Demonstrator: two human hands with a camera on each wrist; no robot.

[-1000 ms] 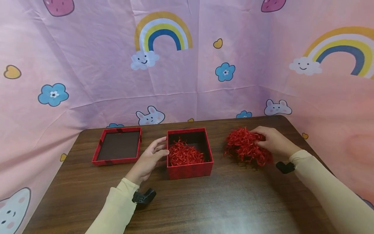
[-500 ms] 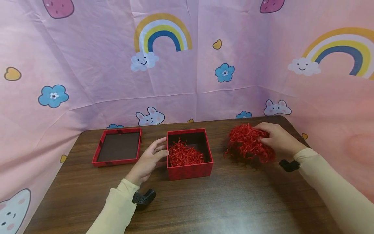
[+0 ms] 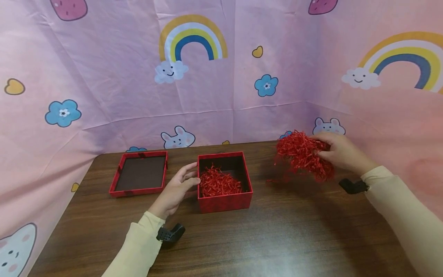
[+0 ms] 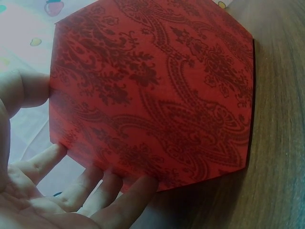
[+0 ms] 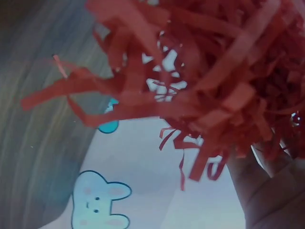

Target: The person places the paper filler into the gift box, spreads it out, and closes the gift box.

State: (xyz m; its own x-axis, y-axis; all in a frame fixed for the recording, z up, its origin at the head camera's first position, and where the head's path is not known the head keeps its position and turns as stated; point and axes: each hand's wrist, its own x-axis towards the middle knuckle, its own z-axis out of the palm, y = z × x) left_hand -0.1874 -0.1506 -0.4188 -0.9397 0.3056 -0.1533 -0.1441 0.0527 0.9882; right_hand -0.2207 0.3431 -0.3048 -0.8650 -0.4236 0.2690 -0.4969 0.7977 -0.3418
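My right hand (image 3: 340, 152) grips a large loose clump of red shredded paper (image 3: 302, 152) and holds it above the table's back right. Strands fill much of the right wrist view, where the clump (image 5: 205, 71) hides most of the fingers. A red patterned box (image 3: 225, 203) stands at the middle, its dark inside partly filled with more red shredded paper (image 3: 219, 184). My left hand (image 3: 178, 186) rests against the box's left side, thumb tip near the rim. In the left wrist view its fingers are spread along the edges of the patterned side wall (image 4: 157, 100).
To the left lies the red box lid (image 3: 137, 191), its dark inner face up. A small bit of paper (image 3: 271, 180) lies on the wooden table (image 3: 242, 242) under the clump. A pink printed cloth (image 3: 121, 77) hangs behind the table and at both sides.
My right hand has lifted the shredded paper clump off the table, moving up and slightly right. The left hand and the box have stayed put.
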